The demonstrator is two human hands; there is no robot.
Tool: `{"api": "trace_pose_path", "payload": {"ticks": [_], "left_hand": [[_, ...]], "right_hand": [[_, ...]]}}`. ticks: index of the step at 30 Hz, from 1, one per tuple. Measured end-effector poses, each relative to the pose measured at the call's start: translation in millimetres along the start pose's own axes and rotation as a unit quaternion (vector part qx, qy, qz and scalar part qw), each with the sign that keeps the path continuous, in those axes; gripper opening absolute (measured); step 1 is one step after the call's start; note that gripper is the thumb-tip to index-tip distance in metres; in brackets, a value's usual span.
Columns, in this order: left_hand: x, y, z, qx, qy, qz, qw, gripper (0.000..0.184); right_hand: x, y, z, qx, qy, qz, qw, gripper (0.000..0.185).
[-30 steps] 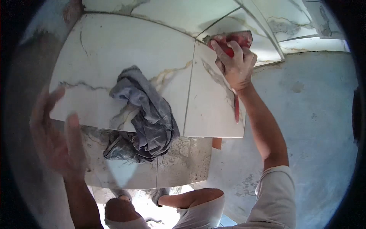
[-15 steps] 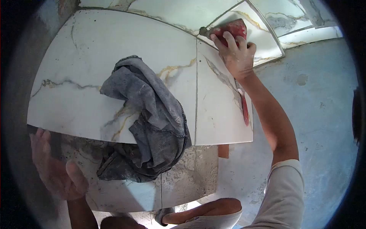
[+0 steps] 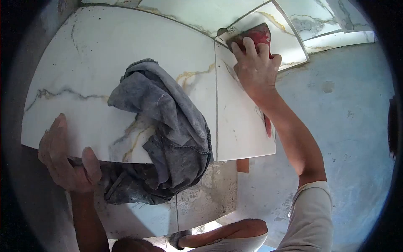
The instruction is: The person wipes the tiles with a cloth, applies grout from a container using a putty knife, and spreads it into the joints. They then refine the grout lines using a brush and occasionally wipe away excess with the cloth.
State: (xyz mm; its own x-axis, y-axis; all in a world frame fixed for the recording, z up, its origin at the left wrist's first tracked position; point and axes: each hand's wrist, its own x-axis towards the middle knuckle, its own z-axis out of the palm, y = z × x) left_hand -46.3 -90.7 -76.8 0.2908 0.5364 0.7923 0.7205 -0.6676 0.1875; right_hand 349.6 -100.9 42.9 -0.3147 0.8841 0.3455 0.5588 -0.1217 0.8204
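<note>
At the back right corner my right hand [image 3: 256, 69] is closed around a red scraper [image 3: 261, 34], a flat, worn piece with a dark edge. The scraper lies against a marbled upright tile [image 3: 289, 48], close to a dark dab [image 3: 221, 32] in the joint. My left hand [image 3: 69, 157] is over the front left edge of the white marbled tile top [image 3: 84, 54], fingers and thumb apart, holding nothing; I cannot tell whether it touches the tile. Between my hands a crumpled grey cloth [image 3: 168, 113] drapes over the front edge.
A red-handled tool [image 3: 268, 126] lies on the narrow right tile [image 3: 237, 126], partly hidden by my right forearm. Marbled wall tiles [image 3: 180, 14] run along the back. On the right is a pale blue plastered surface [image 3: 336, 122]. Below the top is a lower stained ledge [image 3: 214, 189].
My left hand has moved up from below the front edge to over the tile. My right hand and the scraper have shifted slightly down, away from the dark dab.
</note>
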Motion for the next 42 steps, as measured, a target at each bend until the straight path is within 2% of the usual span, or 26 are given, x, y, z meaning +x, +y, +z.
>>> {"api": "trace_pose_path", "payload": {"ticks": [4,6,8,12,14,15,17,18,20,21,23,24,26,27,29,33,35,36,38,42], "left_hand": [[-4,-4,3,-0.004,0.004,0.011,1.000,0.044],[-4,-4,2,-0.003,0.004,0.017,1.000,0.044],[-6,-5,2,-0.001,0.001,0.015,1.000,0.044],[-7,-6,4,0.008,0.003,0.015,1.000,0.045],[-7,-6,4,0.009,0.002,0.018,1.000,0.046],[-6,-7,3,0.011,-0.004,0.022,1.000,0.047],[-8,-7,2,0.013,-0.013,0.021,1.000,0.048],[-7,-5,4,0.017,-0.005,0.020,1.000,0.048],[-4,-3,4,0.020,0.004,0.020,1.000,0.048],[-1,-2,4,0.031,0.010,0.024,0.999,0.047],[3,-1,4,0.041,0.016,0.031,0.999,0.046],[3,-2,4,0.035,0.016,0.038,0.999,0.046],[-1,-4,4,0.032,0.014,0.040,0.999,0.047],[-5,-4,7,0.022,0.017,0.030,0.999,0.047],[-6,-5,8,0.015,0.023,0.021,0.999,0.048],[-8,-8,9,0.013,0.018,0.030,0.999,0.048],[-10,-8,9,0.004,0.021,0.033,0.999,0.048],[-9,-5,9,0.011,0.020,0.024,0.999,0.047],[-5,-3,8,0.019,0.022,0.015,0.999,0.047],[-1,-1,10,0.045,0.045,0.031,0.997,0.047]], "right_hand": [[15,0,15,0.035,0.097,-0.024,0.994,0.040],[16,-1,14,0.043,0.064,-0.015,0.997,0.044],[14,-7,6,-0.022,-0.056,0.017,0.998,0.046],[21,-10,-9,0.005,-0.044,0.019,0.999,0.050],[24,-1,7,0.012,0.041,-0.011,0.999,0.040],[22,-1,7,0.011,0.042,-0.011,0.999,0.040],[14,-4,0,0.003,-0.040,0.009,0.999,0.039],[14,-5,-2,0.003,-0.039,0.007,0.999,0.039],[13,-8,-4,0.039,0.043,-0.004,0.998,0.037],[14,-8,1,0.038,0.043,-0.003,0.998,0.037],[17,-8,13,-0.011,-0.003,-0.016,1.000,0.044],[14,-9,13,-0.010,-0.003,-0.015,1.000,0.044],[10,-11,8,-0.034,-0.086,-0.004,0.996,0.041],[8,-12,4,-0.035,-0.087,-0.005,0.996,0.041],[9,-15,0,-0.007,0.006,-0.026,1.000,0.039],[15,-11,15,0.007,0.007,-0.039,0.999,0.039],[13,-10,9,-0.040,-0.081,-0.035,0.995,0.039],[10,-11,3,-0.041,-0.081,-0.035,0.995,0.039],[9,-12,-10,-0.056,-0.062,-0.044,0.996,0.023],[25,-20,-12,0.009,-0.002,-0.042,0.999,0.019]]}}
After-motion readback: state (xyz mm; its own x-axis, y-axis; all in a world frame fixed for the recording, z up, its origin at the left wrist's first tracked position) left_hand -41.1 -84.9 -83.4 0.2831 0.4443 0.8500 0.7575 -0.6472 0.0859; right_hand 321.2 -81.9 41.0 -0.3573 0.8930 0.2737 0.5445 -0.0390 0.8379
